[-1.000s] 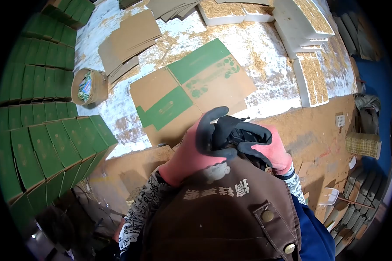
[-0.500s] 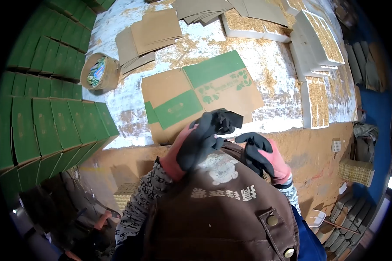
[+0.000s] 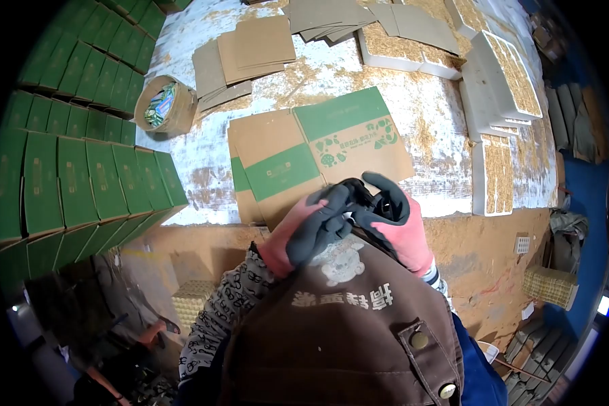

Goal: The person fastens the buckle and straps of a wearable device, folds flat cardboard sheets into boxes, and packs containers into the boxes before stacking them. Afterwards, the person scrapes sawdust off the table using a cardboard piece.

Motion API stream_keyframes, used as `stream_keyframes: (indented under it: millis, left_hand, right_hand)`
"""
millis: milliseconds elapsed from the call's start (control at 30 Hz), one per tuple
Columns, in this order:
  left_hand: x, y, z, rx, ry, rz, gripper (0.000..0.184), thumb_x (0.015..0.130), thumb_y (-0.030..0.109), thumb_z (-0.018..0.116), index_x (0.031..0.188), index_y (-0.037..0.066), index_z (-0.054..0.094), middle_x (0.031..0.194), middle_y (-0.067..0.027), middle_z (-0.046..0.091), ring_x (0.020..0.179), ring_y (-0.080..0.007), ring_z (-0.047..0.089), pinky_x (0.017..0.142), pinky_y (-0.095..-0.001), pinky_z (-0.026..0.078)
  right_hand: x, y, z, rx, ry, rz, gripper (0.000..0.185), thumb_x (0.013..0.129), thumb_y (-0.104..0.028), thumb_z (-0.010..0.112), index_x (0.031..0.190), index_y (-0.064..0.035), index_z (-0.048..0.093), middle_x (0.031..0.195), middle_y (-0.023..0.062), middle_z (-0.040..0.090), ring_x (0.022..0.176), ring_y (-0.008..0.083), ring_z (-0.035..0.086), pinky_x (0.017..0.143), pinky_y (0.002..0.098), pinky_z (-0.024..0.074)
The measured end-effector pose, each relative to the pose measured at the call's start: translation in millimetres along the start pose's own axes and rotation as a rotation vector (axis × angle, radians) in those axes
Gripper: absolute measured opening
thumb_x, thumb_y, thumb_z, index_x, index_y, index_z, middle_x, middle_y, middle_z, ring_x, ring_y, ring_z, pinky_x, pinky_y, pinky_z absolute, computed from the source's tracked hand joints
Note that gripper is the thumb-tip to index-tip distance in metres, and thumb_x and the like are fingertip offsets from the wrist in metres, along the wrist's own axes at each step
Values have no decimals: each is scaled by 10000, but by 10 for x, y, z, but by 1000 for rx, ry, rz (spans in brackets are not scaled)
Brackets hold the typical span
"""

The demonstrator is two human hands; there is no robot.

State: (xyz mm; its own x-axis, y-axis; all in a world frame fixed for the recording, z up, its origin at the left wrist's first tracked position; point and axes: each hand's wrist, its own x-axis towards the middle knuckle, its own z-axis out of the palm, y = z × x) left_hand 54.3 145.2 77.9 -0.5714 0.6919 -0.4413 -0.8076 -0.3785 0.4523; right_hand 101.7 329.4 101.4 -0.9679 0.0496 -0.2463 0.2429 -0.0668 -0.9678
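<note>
My left hand (image 3: 314, 227), in a pink and dark grey glove, is closed at chest height above the brown apron (image 3: 331, 325). Beside it, touching or nearly so, my right hand (image 3: 392, 220) curls its gloved fingers round a black, crumpled item (image 3: 367, 196). The black item lies between both hands; its shape is mostly hidden by the fingers. Just beyond the hands, a flattened green and brown cardboard box (image 3: 352, 135) lies on the white-stained table (image 3: 443, 162).
Green boxes (image 3: 81, 176) are stacked at the left. A round tub (image 3: 181, 108) holds small colourful packets. Cardboard sheets (image 3: 264, 47) and white trays with yellowish shreds (image 3: 479, 179) lie farther back. Part of another person (image 3: 152, 331) shows at lower left.
My hands were together, moved apart, and are together again around the black item. The view has shifted, so the table and boxes sit lower in the picture.
</note>
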Motion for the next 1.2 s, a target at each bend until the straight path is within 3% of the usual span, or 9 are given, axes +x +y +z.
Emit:
stream_keyframes:
  millis: [100, 200, 267, 367, 433, 533, 700, 933, 1200]
  left_hand:
    - [2, 46, 50, 87, 33, 0, 227, 937, 182, 508, 1100, 24, 517, 825, -33, 543, 713, -104, 539, 630, -231, 448]
    - [-156, 146, -196, 466, 150, 302, 266, 890, 119, 560, 1135, 23, 519, 907, -70, 566, 824, -152, 564, 693, -276, 479]
    - [-460, 400, -42, 165, 409, 460, 219, 928, 181, 484, 1085, 41, 545, 769, -11, 491, 648, -114, 476, 608, -262, 430]
    - [-1389, 879, -59, 682, 1044, 869, 222, 878, 90, 513, 1075, 3, 568, 746, -25, 527, 618, -110, 499, 560, -248, 433]
    - [-2045, 1014, -73, 1088, 1360, 1153, 276, 812, 55, 585, 1077, -23, 592, 782, -62, 560, 637, -137, 526, 567, -256, 456]
    - [-2340, 845, 84, 1473, 1266, 1508, 267, 801, 58, 596, 1058, -15, 607, 828, -75, 571, 702, -161, 534, 612, -275, 458]
    - [-2044, 941, 460, 1955, 867, 1463, 253, 783, 61, 614, 1028, -1, 633, 905, -98, 589, 810, -201, 547, 687, -307, 461]
    - [-1654, 1759, 972, 2359, 857, 1559, 233, 758, 67, 639, 985, 19, 668, 1012, -129, 613, 961, -256, 565, 793, -352, 464]
    - [-301, 1654, 1144, 1728, 525, 1282, 215, 822, 40, 574, 1034, 15, 601, 1000, -90, 603, 881, -187, 548, 712, -280, 440]
  right_hand:
    - [65, 93, -38, 104, 55, 16, 392, 716, 54, 644, 1104, 51, 582, 1024, 96, 661, 916, 109, 607, 852, 241, 473]
    - [23, -45, -281, 290, -10, 79, 300, 799, 34, 555, 1098, 50, 576, 761, 10, 570, 697, 60, 538, 593, 210, 442]
    - [-120, -137, -623, 231, 31, 181, 280, 875, -112, 499, 1100, 32, 579, 688, -24, 480, 597, 41, 456, 508, 195, 370]
    - [-634, 224, -1345, -343, 95, 291, 327, 944, -250, 442, 1106, -8, 591, 664, -32, 452, 547, 42, 419, 477, 196, 340]
    - [-1035, 472, -1645, -1, 78, 916, 334, 943, -236, 411, 1137, -41, 601, 699, 10, 579, 559, 90, 515, 493, 240, 419]
    - [-1543, 1426, -1721, -126, 22, 1125, 327, 938, -229, 424, 1142, -42, 598, 726, 19, 584, 581, 104, 526, 514, 251, 427]
    - [-1689, 2194, -1694, -246, 84, 1006, 317, 928, -218, 446, 1149, -44, 592, 771, 35, 591, 618, 126, 544, 550, 270, 440]
    - [-1618, 2424, -1890, -272, 122, 918, 309, 915, -202, 477, 1159, -46, 584, 834, 57, 602, 670, 158, 568, 599, 297, 458]
    - [-1522, 2645, -1963, -333, 118, 906, 309, 900, -185, 512, 1171, -49, 575, 906, 83, 614, 730, 195, 597, 655, 327, 478]
